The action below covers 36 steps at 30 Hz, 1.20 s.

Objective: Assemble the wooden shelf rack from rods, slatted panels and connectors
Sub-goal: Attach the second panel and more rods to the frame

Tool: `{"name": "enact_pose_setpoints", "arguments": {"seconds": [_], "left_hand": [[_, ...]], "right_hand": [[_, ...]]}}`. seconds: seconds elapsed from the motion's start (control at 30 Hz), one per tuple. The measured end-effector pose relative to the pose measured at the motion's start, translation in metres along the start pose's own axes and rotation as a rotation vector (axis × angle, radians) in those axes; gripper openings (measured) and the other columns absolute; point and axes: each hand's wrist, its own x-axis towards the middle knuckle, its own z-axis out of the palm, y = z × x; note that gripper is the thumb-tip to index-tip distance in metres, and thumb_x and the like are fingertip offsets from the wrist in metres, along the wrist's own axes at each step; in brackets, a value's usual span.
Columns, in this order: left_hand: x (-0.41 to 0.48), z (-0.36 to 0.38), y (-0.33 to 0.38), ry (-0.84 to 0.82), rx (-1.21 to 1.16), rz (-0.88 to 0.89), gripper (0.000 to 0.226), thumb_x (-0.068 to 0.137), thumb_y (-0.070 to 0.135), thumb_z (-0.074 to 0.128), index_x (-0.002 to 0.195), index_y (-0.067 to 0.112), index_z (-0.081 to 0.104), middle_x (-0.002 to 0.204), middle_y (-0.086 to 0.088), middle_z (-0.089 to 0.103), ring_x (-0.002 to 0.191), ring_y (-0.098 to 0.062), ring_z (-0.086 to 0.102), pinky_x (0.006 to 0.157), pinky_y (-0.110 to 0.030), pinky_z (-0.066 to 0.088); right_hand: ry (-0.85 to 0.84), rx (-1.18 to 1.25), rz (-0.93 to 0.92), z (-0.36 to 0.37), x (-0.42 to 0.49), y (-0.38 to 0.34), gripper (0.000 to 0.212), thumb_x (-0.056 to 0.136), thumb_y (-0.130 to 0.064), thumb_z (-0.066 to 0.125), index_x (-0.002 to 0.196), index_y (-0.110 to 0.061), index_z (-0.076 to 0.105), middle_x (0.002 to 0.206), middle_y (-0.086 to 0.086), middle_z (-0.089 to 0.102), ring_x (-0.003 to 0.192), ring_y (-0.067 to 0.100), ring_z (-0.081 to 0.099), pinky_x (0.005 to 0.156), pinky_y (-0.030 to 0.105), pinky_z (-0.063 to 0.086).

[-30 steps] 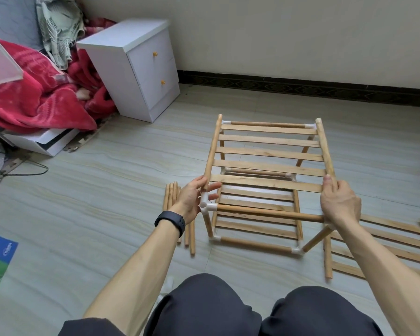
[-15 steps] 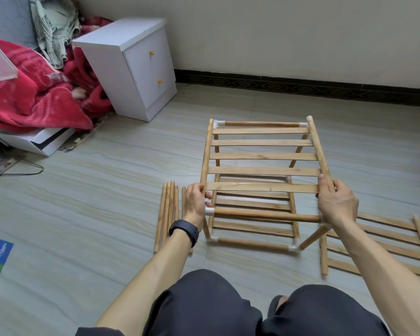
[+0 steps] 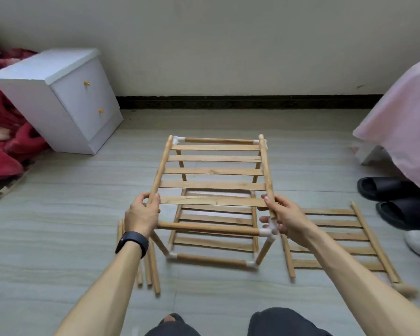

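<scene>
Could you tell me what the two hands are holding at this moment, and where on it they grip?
Both hold the top slatted panel: the left hand grips its left side rail's near end, the right hand its right rail's near end.

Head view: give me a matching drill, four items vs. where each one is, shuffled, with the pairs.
Items:
1. spare slatted panel
2. loose rods
3. white cabinet
4. black slippers

Places:
A. far left, by the wall
B. flat on the floor, right of the rack
C. on the floor under the left forearm
D. far right, beside the pink cloth

Pairs: 1-B, 2-C, 3-A, 4-D
</scene>
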Motion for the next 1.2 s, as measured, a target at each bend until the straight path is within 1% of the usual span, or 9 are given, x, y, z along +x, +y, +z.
{"name": "enact_pose_setpoints", "arguments": {"seconds": [0.07, 0.17, 0.27, 0.4, 0.47, 0.73, 1.0, 1.07, 1.2], "left_hand": [[0.009, 0.002, -0.001, -0.035, 0.051, 0.013, 0.035, 0.095, 0.057, 0.051, 0.108, 0.027, 0.066, 0.088, 0.0, 0.073, 0.086, -0.028, 0.067, 0.077, -0.04, 0.054], [0.006, 0.009, 0.001, -0.08, -0.191, -0.096, 0.03, 0.096, 0.051, 0.055, 0.106, 0.025, 0.066, 0.098, -0.001, 0.073, 0.077, -0.023, 0.07, 0.07, -0.04, 0.055], [-0.001, 0.007, 0.003, -0.148, -0.523, -0.282, 0.025, 0.097, 0.049, 0.055, 0.103, 0.027, 0.066, 0.116, 0.002, 0.065, 0.085, -0.026, 0.072, 0.069, -0.039, 0.047], [-0.007, 0.004, 0.001, -0.143, -0.538, -0.32, 0.036, 0.091, 0.052, 0.067, 0.101, 0.018, 0.068, 0.099, 0.004, 0.071, 0.068, -0.014, 0.074, 0.056, -0.031, 0.054], [-0.008, 0.004, 0.002, -0.156, -0.537, -0.301, 0.035, 0.091, 0.04, 0.072, 0.108, 0.01, 0.067, 0.094, -0.001, 0.074, 0.065, -0.012, 0.071, 0.051, -0.027, 0.053], [-0.005, 0.005, 0.002, -0.176, -0.561, -0.306, 0.022, 0.091, 0.02, 0.073, 0.104, 0.01, 0.058, 0.087, -0.012, 0.073, 0.059, -0.02, 0.069, 0.063, -0.037, 0.056], [-0.009, 0.002, -0.009, -0.16, -0.548, -0.278, 0.024, 0.091, 0.02, 0.073, 0.104, 0.01, 0.056, 0.078, -0.011, 0.072, 0.062, -0.021, 0.069, 0.073, -0.048, 0.061], [-0.009, 0.0, -0.004, -0.178, -0.466, -0.252, 0.026, 0.094, 0.027, 0.069, 0.109, 0.01, 0.055, 0.09, -0.013, 0.072, 0.075, -0.024, 0.07, 0.081, -0.052, 0.059], [-0.016, 0.001, 0.022, -0.017, 0.315, 0.067, 0.04, 0.097, 0.045, 0.054, 0.123, 0.015, 0.053, 0.118, -0.014, 0.06, 0.114, -0.036, 0.053, 0.093, -0.049, 0.045]], "right_hand": [[-0.005, 0.061, 0.002, 0.003, -0.002, 0.007, 0.028, 0.101, -0.039, 0.059, 0.121, -0.021, 0.068, 0.103, 0.006, 0.061, 0.077, 0.019, 0.076, 0.064, 0.034, 0.057], [0.18, 0.039, -0.077, 0.02, 0.0, 0.016, 0.029, 0.106, -0.042, 0.049, 0.117, -0.021, 0.065, 0.107, 0.003, 0.06, 0.068, 0.016, 0.07, 0.076, 0.042, 0.053], [0.399, -0.091, -0.17, 0.034, 0.002, 0.024, 0.026, 0.107, -0.049, 0.041, 0.102, -0.032, 0.061, 0.089, -0.001, 0.06, 0.057, 0.008, 0.061, 0.061, 0.034, 0.054], [0.498, -0.102, -0.234, 0.04, 0.004, 0.032, 0.028, 0.106, -0.051, 0.042, 0.096, -0.033, 0.061, 0.075, -0.002, 0.069, 0.044, 0.001, 0.053, 0.045, 0.022, 0.046], [0.517, -0.167, -0.256, 0.04, 0.006, 0.035, 0.029, 0.105, -0.052, 0.041, 0.094, -0.034, 0.06, 0.076, 0.0, 0.07, 0.048, 0.003, 0.056, 0.049, 0.029, 0.05], [0.652, -0.301, -0.301, 0.043, 0.009, 0.045, 0.026, 0.1, -0.055, 0.05, 0.103, -0.031, 0.059, 0.078, -0.009, 0.065, 0.07, 0.011, 0.062, 0.056, 0.028, 0.044], [0.614, -0.339, -0.298, 0.043, 0.006, 0.044, 0.029, 0.1, -0.056, 0.047, 0.104, -0.029, 0.057, 0.08, -0.006, 0.063, 0.066, 0.01, 0.06, 0.052, 0.027, 0.044], [0.562, -0.291, -0.285, 0.042, 0.005, 0.043, 0.03, 0.102, -0.057, 0.045, 0.102, -0.029, 0.057, 0.088, 0.003, 0.064, 0.066, 0.012, 0.061, 0.057, 0.031, 0.052], [0.375, -0.006, -0.18, 0.036, 0.002, 0.027, 0.028, 0.107, -0.044, 0.045, 0.106, -0.023, 0.064, 0.088, 0.01, 0.054, 0.06, 0.016, 0.055, 0.054, 0.033, 0.049]]}}
